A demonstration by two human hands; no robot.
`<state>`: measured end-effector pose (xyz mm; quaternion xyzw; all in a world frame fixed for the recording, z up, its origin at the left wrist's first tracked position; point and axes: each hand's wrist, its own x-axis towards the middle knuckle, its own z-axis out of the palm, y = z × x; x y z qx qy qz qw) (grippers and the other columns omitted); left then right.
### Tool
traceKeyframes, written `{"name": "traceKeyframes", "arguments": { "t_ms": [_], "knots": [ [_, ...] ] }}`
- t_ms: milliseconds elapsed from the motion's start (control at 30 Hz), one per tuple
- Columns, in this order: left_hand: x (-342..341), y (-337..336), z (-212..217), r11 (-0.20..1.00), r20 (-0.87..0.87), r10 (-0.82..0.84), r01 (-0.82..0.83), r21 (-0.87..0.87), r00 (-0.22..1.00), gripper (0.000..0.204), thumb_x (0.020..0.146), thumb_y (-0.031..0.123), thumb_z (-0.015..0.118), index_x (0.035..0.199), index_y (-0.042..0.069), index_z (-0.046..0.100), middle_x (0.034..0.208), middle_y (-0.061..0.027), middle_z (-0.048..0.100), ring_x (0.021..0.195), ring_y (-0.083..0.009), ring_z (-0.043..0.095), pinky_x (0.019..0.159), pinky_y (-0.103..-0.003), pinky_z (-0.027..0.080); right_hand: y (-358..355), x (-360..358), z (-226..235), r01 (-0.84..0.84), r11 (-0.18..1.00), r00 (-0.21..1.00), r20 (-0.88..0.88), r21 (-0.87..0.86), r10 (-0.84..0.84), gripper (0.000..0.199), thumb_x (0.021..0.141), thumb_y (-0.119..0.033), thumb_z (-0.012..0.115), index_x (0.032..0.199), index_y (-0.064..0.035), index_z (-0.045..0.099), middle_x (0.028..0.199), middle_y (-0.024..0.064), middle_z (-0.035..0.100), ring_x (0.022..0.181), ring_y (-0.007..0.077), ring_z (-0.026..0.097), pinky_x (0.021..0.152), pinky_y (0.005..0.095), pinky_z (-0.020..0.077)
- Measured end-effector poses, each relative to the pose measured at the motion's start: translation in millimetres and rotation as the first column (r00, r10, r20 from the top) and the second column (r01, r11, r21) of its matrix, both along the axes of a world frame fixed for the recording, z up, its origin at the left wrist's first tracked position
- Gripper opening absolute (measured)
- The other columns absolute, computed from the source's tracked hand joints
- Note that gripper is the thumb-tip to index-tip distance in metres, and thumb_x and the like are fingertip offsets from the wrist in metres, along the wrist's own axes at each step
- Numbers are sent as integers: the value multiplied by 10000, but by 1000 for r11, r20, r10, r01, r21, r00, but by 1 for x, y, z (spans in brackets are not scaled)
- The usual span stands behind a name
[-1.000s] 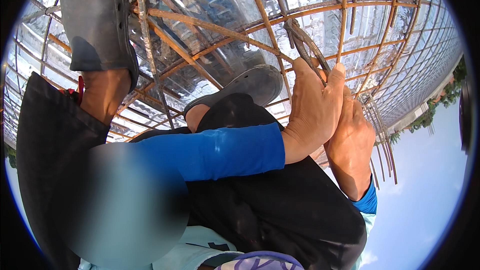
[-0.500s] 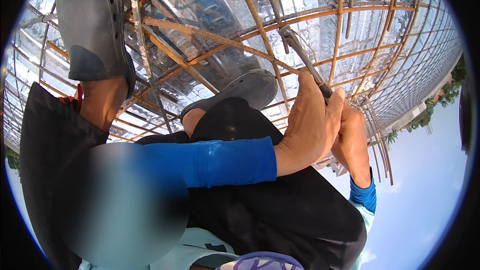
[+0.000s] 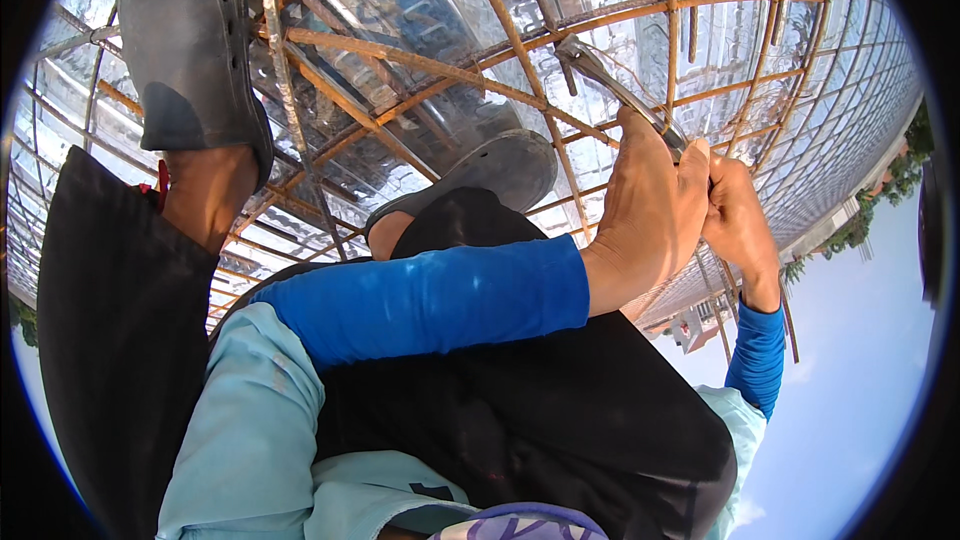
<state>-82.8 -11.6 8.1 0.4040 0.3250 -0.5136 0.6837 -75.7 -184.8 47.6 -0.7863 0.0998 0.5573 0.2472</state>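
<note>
Rusty steel rebar grid [image 3: 470, 70] spreads under me, and everything else sits relative to it. Far left on its bars stands my grey shoe [image 3: 190, 50]; the second grey shoe [image 3: 490, 165] rests on the bars near the middle. Right of that shoe, my left hand [image 3: 650, 205], blue sleeve behind it, is wrapped tight around a metal tool [image 3: 610, 80] whose grey head reaches up-left onto a bar crossing. Just right, touching it, my right hand [image 3: 740, 225] is closed over the grid too; what it grips I cannot tell.
</note>
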Motion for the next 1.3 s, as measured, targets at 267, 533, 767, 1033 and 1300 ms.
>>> {"name": "traceKeyframes", "arguments": {
  "t_ms": [267,533,767,1033,1300],
  "knots": [
    [-31,20,-20,980,27,17,-22,199,1000,359,1029,263,549,1028,-88,471,900,-296,602,859,-412,640,833,-534,475,41,-61,9,468,869,879,18,162,-477,726,1001,-477,647,1459,68,506,1125,202,724,867,279,709,799,365,558],
    [-44,34,-29,991,106,121,-127,48,987,238,1025,174,507,1029,-63,483,822,-204,623,711,-285,661,674,-420,525,17,-68,-16,989,101,144,-547,109,-825,825,1004,-630,542,1382,102,495,1134,266,714,867,265,764,650,342,646],
    [-48,36,-9,945,-63,327,-328,-15,943,173,1095,129,451,1160,-22,506,1050,-136,644,801,-177,718,679,-307,596,16,-86,-8,980,143,198,-553,141,-809,998,727,-436,907,1413,125,448,1105,253,670,825,368,772,614,410,683],
    [-35,25,8,945,-144,326,-323,47,934,191,1111,163,454,1187,-5,503,1008,-118,640,769,-191,734,636,-295,618,18,-68,14,947,314,315,-353,61,-881,586,911,-263,804,1298,126,598,1010,220,749,648,223,736,489,283,593],
    [-37,29,-2,993,-49,109,-107,50,993,197,1095,144,480,1148,-46,469,879,-168,617,732,-222,637,664,-372,509,19,-49,10,802,597,570,-315,11,-759,353,1064,-241,622,1294,21,681,521,-2,535,375,56,454,361,205,299]
  ]
}}
